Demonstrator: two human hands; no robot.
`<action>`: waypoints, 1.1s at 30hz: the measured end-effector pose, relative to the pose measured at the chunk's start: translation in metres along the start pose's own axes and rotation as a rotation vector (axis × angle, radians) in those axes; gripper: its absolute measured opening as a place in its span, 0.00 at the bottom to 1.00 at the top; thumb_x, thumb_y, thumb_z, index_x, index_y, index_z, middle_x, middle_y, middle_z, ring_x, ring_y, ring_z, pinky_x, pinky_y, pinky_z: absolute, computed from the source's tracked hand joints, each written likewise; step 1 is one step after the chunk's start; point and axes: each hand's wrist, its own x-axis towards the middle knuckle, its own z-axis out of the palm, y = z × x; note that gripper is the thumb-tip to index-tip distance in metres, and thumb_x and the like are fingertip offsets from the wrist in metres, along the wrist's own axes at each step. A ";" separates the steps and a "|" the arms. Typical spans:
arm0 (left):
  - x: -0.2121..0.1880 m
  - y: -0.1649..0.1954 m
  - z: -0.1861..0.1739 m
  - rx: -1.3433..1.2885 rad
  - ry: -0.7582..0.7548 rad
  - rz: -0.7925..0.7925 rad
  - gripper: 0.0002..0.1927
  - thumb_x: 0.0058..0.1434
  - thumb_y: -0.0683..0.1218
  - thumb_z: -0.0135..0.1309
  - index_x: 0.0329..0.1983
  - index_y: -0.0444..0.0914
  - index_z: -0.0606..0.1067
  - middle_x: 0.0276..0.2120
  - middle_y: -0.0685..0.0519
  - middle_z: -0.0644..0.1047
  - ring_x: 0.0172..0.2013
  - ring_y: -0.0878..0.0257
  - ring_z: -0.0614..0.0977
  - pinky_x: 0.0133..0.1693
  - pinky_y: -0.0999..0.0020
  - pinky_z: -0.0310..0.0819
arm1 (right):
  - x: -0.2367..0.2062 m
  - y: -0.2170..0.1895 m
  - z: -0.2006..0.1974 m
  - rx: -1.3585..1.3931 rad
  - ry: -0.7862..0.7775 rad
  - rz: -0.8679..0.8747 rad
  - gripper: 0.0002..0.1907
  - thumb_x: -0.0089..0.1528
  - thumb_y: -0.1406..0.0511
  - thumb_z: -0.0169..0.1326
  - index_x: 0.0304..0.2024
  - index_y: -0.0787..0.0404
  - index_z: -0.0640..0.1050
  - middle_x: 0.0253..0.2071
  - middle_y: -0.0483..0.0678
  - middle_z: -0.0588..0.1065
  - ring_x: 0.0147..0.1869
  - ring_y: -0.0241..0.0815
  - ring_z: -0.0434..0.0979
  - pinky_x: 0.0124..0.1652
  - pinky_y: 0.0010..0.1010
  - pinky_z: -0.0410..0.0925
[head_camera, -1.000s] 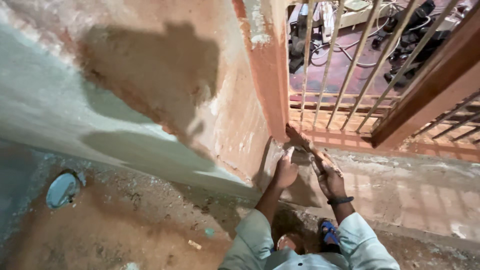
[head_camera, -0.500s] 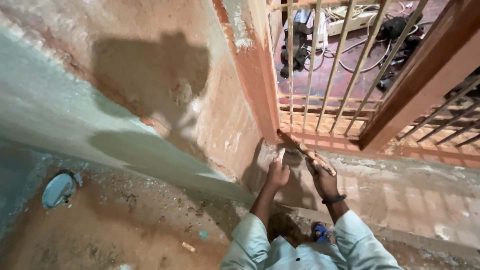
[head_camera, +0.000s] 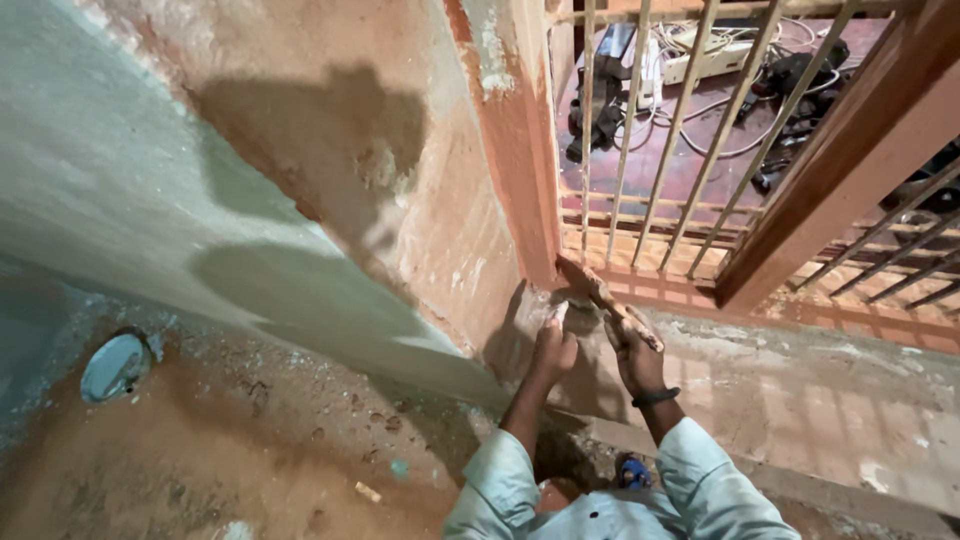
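Note:
My right hand (head_camera: 634, 352) grips a mortar-caked trowel (head_camera: 598, 291) whose blade points up-left to the foot of the orange-red door frame post (head_camera: 520, 150). My left hand (head_camera: 553, 347) is beside it, fingers together, pressed against the wet grey patch of plaster (head_camera: 520, 320) at the base of the wall. Both forearms come out of pale blue-green sleeves (head_camera: 500, 490); a dark band circles the right wrist (head_camera: 655, 397).
A rough plastered wall (head_camera: 300, 180) fills the left. A barred metal gate (head_camera: 680, 130) stands right of the post, with tools and cables (head_camera: 700, 60) on the floor behind. A round pale lid (head_camera: 114, 366) lies on the dusty orange floor (head_camera: 250, 450). A grey step (head_camera: 820, 400) runs right.
The view has shifted slightly; both hands stay at the base of the post, with the trowel blade reaching a little further up toward the frame's foot.

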 end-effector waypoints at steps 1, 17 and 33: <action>-0.001 -0.001 0.001 0.000 0.000 0.010 0.31 0.57 0.39 0.46 0.65 0.22 0.65 0.54 0.25 0.73 0.57 0.31 0.74 0.60 0.48 0.68 | 0.000 0.000 0.001 0.005 0.005 -0.015 0.25 0.69 0.74 0.46 0.70 0.72 0.63 0.61 0.59 0.72 0.63 0.54 0.74 0.63 0.43 0.68; -0.004 0.001 -0.002 0.074 0.052 0.078 0.30 0.60 0.39 0.48 0.65 0.21 0.66 0.56 0.24 0.72 0.59 0.30 0.73 0.64 0.47 0.65 | -0.013 0.001 0.012 0.029 0.110 -0.024 0.23 0.68 0.71 0.45 0.66 0.68 0.66 0.58 0.56 0.76 0.63 0.49 0.78 0.62 0.45 0.71; -0.014 0.005 -0.014 0.027 0.007 -0.042 0.31 0.60 0.39 0.47 0.67 0.24 0.65 0.60 0.26 0.70 0.63 0.33 0.71 0.65 0.48 0.62 | -0.015 0.007 0.054 -0.090 0.118 -0.231 0.18 0.69 0.71 0.48 0.62 0.69 0.70 0.58 0.56 0.75 0.57 0.48 0.79 0.55 0.38 0.76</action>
